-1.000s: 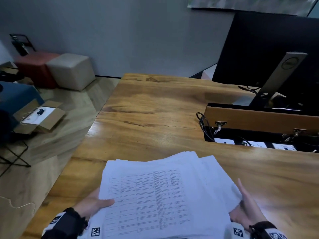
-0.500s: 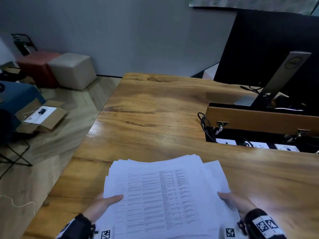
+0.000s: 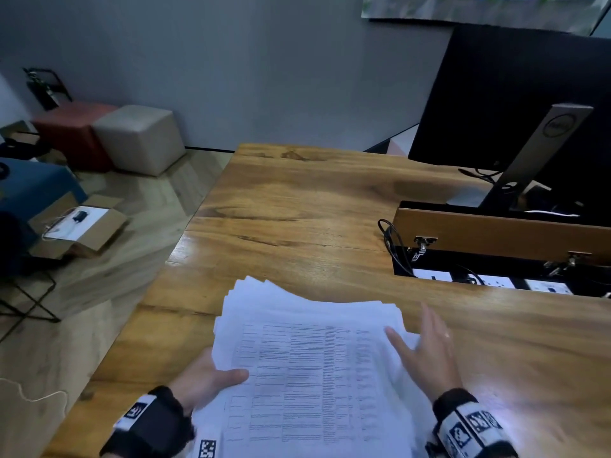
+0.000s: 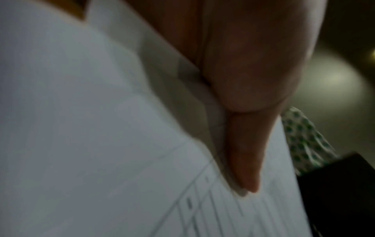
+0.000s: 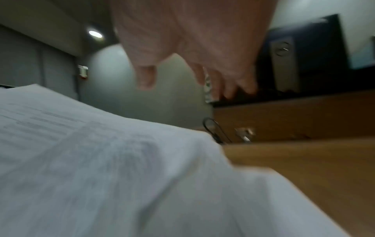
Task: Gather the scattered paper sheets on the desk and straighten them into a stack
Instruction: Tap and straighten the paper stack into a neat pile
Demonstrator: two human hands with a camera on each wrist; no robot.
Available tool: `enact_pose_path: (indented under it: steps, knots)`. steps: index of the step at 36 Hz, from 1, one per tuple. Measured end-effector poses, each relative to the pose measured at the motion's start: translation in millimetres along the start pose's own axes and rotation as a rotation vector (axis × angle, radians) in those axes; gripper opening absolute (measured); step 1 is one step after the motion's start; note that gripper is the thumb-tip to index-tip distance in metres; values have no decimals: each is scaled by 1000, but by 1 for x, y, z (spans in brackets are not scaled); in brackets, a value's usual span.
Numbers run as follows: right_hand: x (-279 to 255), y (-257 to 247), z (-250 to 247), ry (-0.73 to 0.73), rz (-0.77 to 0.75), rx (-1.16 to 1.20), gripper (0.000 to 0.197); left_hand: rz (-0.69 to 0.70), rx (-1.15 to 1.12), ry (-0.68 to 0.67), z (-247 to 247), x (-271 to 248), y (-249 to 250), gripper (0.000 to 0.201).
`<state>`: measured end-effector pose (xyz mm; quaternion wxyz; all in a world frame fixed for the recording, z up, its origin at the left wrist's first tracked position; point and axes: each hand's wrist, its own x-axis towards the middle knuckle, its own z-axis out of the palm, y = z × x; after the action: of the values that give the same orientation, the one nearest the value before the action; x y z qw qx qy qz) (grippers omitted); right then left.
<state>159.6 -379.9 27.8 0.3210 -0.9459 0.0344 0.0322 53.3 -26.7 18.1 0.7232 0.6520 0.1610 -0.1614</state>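
The left hand (image 3: pixel 205 378) grips the left edge of the loose pile of white printed paper sheets (image 3: pixel 307 352), thumb curled on top, fingers hidden beneath. The pile sits at the near edge of the glossy brown wooden desk (image 3: pixel 297 209), its far corners fanned and uneven. The right hand (image 3: pixel 426 352) is spread with straight fingers, holding nothing, at the pile's right side; whether it touches the paper I cannot tell. With only one side pinched, a quick sideways tap could probably buckle the top sheets or slide the lower ones out, and sheets overhanging the near edge could slip to the floor.
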Motion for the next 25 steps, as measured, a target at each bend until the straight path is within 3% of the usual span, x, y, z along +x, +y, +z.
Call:
enact_pose_path:
  steps: [3,5,9,11,15,17,19,22,25]
  knots:
    - [11,-39,-3,-157,-301,-124,107,34,147,-39,5,5,23,47]
    - [20,-62,-4,-350,-387,-169,105,49,254,-105,12,8,42,31]
    - [38,-93,-13,-733,-287,-104,53,99,480,-180,23,18,78,21]
    - [41,-96,-18,-864,-208,8,48,134,575,-185,25,25,88,18]
    - [39,-84,-30,-871,-119,156,22,166,682,-74,30,33,96,18]
    - [38,-73,-31,-833,-79,221,11,229,689,70,32,35,99,18]
    - [37,-60,-29,-808,-14,364,18,327,630,242,28,40,95,26]
    - [32,-47,-32,-754,70,586,28,366,333,466,24,43,73,65]
    - [28,-43,-42,-661,104,706,35,315,-91,413,38,42,42,98]
